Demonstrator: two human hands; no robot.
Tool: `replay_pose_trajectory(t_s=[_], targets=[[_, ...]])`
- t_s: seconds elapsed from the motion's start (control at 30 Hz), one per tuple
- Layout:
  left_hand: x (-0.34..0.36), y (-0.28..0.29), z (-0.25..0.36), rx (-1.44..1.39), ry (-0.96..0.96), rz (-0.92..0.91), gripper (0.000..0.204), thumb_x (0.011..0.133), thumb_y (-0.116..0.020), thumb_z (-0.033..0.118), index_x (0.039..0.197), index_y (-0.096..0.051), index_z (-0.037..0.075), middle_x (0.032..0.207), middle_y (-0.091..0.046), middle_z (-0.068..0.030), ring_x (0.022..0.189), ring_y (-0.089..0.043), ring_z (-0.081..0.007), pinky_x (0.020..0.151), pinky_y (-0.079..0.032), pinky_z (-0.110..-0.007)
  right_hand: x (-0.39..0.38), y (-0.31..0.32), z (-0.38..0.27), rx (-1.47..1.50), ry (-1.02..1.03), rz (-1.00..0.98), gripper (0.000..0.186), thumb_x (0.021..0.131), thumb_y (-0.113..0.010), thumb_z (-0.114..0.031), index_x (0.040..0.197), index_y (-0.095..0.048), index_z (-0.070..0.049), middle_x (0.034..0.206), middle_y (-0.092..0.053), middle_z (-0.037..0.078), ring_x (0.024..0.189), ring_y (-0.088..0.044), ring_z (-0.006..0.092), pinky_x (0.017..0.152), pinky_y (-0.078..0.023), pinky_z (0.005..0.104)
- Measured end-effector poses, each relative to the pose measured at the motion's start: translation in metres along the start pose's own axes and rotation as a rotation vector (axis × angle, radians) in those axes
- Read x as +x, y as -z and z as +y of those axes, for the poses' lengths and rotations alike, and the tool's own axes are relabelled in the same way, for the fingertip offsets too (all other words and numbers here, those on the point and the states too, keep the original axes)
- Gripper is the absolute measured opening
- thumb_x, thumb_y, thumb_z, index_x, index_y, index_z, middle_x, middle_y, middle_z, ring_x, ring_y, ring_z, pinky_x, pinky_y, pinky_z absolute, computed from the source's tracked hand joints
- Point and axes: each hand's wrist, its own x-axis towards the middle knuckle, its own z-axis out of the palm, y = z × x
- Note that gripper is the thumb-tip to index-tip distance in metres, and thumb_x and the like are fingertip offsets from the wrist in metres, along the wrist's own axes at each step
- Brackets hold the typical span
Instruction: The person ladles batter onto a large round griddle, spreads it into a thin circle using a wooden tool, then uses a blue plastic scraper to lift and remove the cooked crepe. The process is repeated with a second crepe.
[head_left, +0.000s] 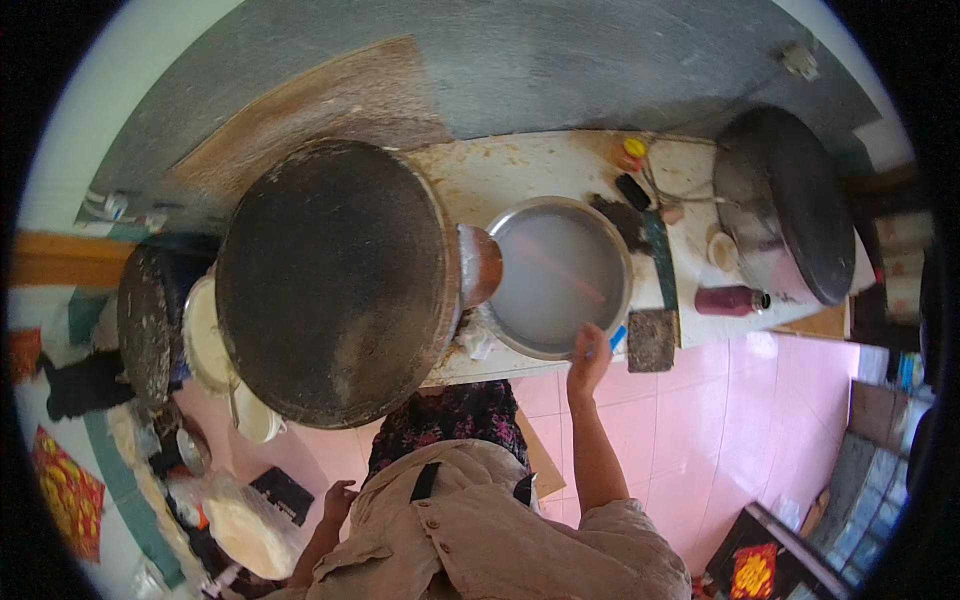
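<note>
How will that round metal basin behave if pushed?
The basin is probably heavy for its size, since cloudy liquid spreads across it. That liquid would likely slosh with a quick shove. Its near rim seems close to the edge of the counter, so it might tip if pushed that way.

A stained white counter (pixel 490 165) carries a metal basin (pixel 624 275) and a maroon bottle (pixel 728 300)

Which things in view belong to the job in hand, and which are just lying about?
Likely in the job:
metal basin of cloudy liquid, right hand at its rim
large round black plate, beside it

Probably just lying about:
purple bottle
dark rectangular pad
plastic bag, lower left
</note>
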Motion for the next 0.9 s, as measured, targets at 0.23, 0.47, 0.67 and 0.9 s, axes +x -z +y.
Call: replay_pose_trajectory(t_s=[0.23,0.47,0.67,0.9], targets=[[-0.009,-0.017,0.083,-0.094,0.078,0.094,0.018,0.088,-0.058,0.006,0.104,-0.063,0.001,0.076,-0.067,-0.0105,0.071,-0.066,-0.0182,0.069,-0.053,-0.031,0.078,-0.155,0.026,0.151,-0.267,-0.558,0.036,0.087,-0.068,-0.028,0.106,-0.062,0.001,0.090,-0.067,0.009,0.078,-0.062,0.0177,0.072,-0.050,0.0317],[-0.028,-0.051,0.072,-0.111,0.086,0.187,0.023,0.092,-0.055,0.013,0.109,-0.062,-0.001,0.084,-0.067,-0.0114,0.078,-0.065,-0.0180,0.073,-0.052,-0.033,0.088,-0.106,0.019,0.288,-0.494,-0.562,0.042,0.090,-0.063,-0.030,0.121,-0.057,-0.002,0.117,-0.058,0.014,0.106,-0.057,0.0278,0.080,-0.054,0.0395],[-0.011,-0.044,0.057,-0.252,0.162,0.284,0.022,0.094,-0.056,0.017,0.109,-0.063,0.002,0.087,-0.068,-0.0102,0.081,-0.064,-0.0175,0.075,-0.052,-0.033,0.084,-0.065,0.064,-0.399,-0.053,-0.429,0.041,0.092,-0.060,-0.025,0.121,-0.056,0.004,0.118,-0.061,0.022,0.102,-0.060,0.0338,0.080,-0.051,0.0434],[0.039,0.025,-0.053,-0.341,0.221,0.712,0.028,0.096,-0.051,0.027,0.111,-0.063,0.007,0.082,-0.066,-0.0051,0.073,-0.060,-0.0142,0.066,-0.049,-0.029,0.091,-0.094,0.106,-0.134,-0.428,-0.565,0.044,0.081,-0.073,-0.020,0.118,-0.060,0.000,0.108,-0.066,0.014,0.090,-0.062,0.0255,0.076,-0.052,0.0379]])
